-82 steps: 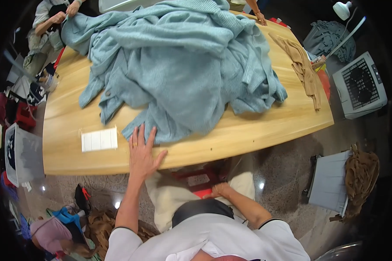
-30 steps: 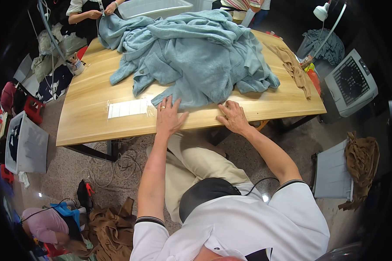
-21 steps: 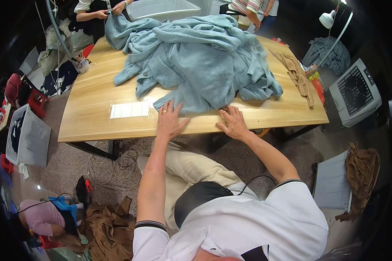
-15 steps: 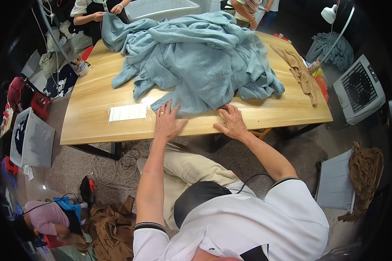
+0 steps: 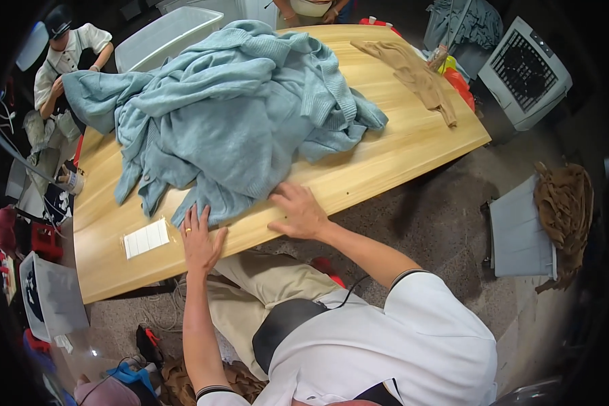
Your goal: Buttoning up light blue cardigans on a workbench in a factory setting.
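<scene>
A big heap of light blue knitted garments (image 5: pixel 230 115) covers the middle of a long wooden table (image 5: pixel 399 145). My left hand (image 5: pixel 199 240) lies flat on the table's near edge, fingers spread, its tips touching the lowest corner of the blue knit. My right hand (image 5: pixel 299 211) rests palm down on the wood just right of that corner, beside the pile's hem. Neither hand holds anything. A white card (image 5: pixel 146 238) lies on the table left of my left hand.
A tan garment (image 5: pixel 413 71) lies at the table's far right end. A person (image 5: pixel 61 74) sits at the far left corner beside a clear plastic bin (image 5: pixel 162 37). A white fan unit (image 5: pixel 526 71) and a grey seat with brown cloth (image 5: pixel 561 213) stand on the floor to the right.
My right hand came up from under the table and settled on the wood beside my left. The view has since shifted and tilted; both hands stay flat at the table's edge.
</scene>
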`<state>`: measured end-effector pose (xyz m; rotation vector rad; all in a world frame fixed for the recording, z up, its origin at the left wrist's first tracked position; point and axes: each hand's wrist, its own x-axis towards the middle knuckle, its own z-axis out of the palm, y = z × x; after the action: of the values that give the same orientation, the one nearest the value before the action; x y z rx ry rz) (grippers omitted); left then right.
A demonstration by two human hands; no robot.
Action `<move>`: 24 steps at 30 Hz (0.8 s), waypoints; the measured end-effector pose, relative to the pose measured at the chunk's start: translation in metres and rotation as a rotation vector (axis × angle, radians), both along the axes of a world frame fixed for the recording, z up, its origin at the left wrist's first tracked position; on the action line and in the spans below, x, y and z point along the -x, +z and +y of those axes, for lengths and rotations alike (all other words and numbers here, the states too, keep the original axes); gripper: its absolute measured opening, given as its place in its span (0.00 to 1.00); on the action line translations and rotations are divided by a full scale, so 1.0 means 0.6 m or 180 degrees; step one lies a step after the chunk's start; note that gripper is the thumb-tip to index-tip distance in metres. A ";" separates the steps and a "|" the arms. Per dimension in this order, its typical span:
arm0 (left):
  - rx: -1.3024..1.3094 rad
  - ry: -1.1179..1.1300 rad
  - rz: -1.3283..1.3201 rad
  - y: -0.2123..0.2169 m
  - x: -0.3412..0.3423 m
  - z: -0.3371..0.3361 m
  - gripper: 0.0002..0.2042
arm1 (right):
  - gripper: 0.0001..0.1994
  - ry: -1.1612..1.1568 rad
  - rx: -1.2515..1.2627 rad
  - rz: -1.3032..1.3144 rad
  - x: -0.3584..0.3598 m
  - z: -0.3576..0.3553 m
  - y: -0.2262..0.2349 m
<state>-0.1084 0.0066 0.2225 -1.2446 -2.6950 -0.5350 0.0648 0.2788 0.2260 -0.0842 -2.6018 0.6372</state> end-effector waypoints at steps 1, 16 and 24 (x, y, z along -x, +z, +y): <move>0.0026 0.0006 0.0019 -0.001 0.000 0.000 0.38 | 0.33 -0.0008 -0.0037 0.0007 -0.001 -0.001 -0.002; 0.0270 0.0109 -0.0198 0.021 -0.001 0.010 0.41 | 0.34 0.0217 0.0247 -0.0371 0.013 0.009 0.016; 0.0224 0.0220 -0.0245 0.023 -0.001 -0.002 0.42 | 0.21 0.0787 0.0823 -0.0349 0.042 0.071 0.018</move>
<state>-0.1078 0.0056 0.2366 -1.1654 -2.8320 -0.4933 0.0393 0.3212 0.2369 0.1274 -2.6424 1.0839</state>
